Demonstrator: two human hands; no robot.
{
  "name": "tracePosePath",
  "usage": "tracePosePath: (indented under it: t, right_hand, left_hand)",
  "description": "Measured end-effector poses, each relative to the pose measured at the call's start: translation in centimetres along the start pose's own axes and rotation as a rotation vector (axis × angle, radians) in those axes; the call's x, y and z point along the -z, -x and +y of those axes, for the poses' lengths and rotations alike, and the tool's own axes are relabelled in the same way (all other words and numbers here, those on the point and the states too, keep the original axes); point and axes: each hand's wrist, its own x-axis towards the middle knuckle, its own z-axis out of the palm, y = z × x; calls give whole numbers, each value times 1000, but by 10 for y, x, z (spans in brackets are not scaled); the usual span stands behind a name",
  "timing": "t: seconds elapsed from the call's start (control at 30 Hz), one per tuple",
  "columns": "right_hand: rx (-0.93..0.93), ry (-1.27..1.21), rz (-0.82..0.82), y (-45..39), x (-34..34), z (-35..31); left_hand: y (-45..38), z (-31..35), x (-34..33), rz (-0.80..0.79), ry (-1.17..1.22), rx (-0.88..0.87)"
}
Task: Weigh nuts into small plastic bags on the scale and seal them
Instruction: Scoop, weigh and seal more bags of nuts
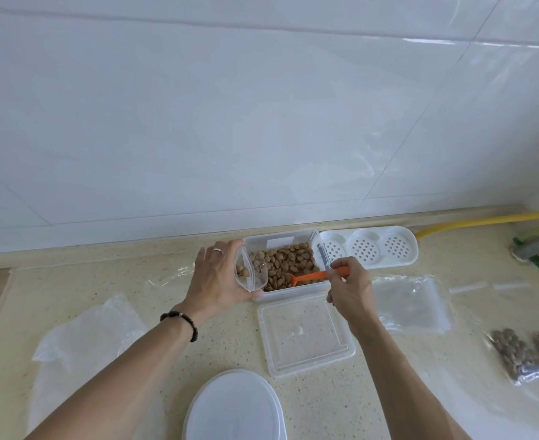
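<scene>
- Head view: the left hand (219,274) grips a small clear bag (251,272), holding its mouth open at the left edge of the clear tub (285,239); a few nuts already sit inside the bag.
- The right hand (350,289) pinches the handle of an orange scoop (314,276), whose bowl rests in the nuts (288,260) filling the tub.
- The tub's clear lid (306,333) lies flat on the speckled counter (172,281), just in front of the tub.
- A white round object (234,408) sits at the bottom edge; it may be the scale, though that cannot be told from here.
- Filled bags of nuts (528,354) lie at the far right, with a stack of empty bags (411,303) between them and the tub.
- A white perforated tray (369,247) stands behind, against the wall.
</scene>
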Motion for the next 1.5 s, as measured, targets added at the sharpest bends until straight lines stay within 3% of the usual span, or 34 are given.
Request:
tracePosePath:
  t: [0.23, 0.5, 0.67, 0.87, 1.03, 1.23, 1.5]
  right_hand:
    - [-183, -247, 122, -3, -5, 5]
    - [-214, -465, 129, -3, 2, -2]
    - [-76, -504, 102, -2, 14, -33]
    - [374, -141, -72, 23, 13, -75]
    - [578, 38, -56, 50, 26, -97]
    - [630, 53, 32, 89, 37, -113]
    - [476, -176, 237, 150, 46, -102]
  left_hand:
    - [-2, -1, 0, 7, -15, 18]
    - [-10, 14, 11, 36, -140, 55]
    - [-20, 26, 14, 21, -122, 62]
    - [-17, 46, 20, 11, 168, 72]
    - [-5, 56, 34, 17, 372, 127]
    - [20, 67, 54, 66, 510, 126]
    - [69, 74, 72, 73, 517, 61]
